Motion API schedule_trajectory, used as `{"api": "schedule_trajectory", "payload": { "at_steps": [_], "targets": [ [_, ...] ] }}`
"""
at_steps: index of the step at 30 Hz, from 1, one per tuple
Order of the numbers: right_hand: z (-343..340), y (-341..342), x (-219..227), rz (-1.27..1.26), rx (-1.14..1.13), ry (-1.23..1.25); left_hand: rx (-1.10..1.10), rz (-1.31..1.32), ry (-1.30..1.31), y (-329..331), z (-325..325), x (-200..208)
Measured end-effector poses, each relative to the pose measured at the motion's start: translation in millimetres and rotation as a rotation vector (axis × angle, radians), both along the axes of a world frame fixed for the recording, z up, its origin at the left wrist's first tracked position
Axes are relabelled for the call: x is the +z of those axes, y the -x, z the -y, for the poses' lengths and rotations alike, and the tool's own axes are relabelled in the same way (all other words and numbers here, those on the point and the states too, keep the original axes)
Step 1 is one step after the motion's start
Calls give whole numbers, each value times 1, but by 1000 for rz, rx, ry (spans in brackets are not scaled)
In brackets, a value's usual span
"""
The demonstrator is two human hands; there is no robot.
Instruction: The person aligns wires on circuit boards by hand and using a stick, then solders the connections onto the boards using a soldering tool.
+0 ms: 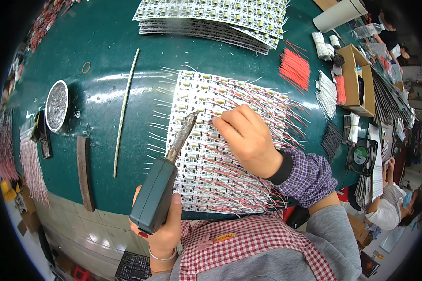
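A white circuit board panel (187,140) lies on the green table, with rows of small parts. Red and white wires (239,199) stick out from its right half, and short white wires edge its left side. My left hand (168,229) is closed round the dark green handle of a soldering iron (157,194), whose metal tip rests at or just over the panel's upper middle. Close to that tip, my right hand (248,140) has thumb and forefinger pinched together at the board. Whatever sits between those fingertips is too small to make out.
Stacked panels (211,28) lie at the far side. Red wires (294,69), white wires (326,93) and a cardboard box (356,79) are on the right. A metal-filled bowl (57,107), thin rod (126,112) and brown bar (84,173) lie left. A person (391,206) sits at right.
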State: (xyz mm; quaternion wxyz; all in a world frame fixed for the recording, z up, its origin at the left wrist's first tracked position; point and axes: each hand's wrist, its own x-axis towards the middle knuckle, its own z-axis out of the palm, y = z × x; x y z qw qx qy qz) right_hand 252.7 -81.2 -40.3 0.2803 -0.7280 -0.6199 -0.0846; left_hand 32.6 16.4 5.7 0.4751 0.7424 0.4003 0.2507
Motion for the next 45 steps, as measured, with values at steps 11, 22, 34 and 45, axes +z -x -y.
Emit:
{"api": "schedule_trajectory", "payload": {
  "at_steps": [11,22,34,45],
  "targets": [
    [5,16,-8,-125,-11,53,-56,-35,11,12,1,-5],
    [7,18,-7,-119,-24,68,-74,-15,7,6,2,-8],
    [8,17,-5,-131,-14,76,-102,-43,-70,6,3,-5],
    [8,15,-4,-109,21,76,-40,34,4,10,6,-8]
  ]
}}
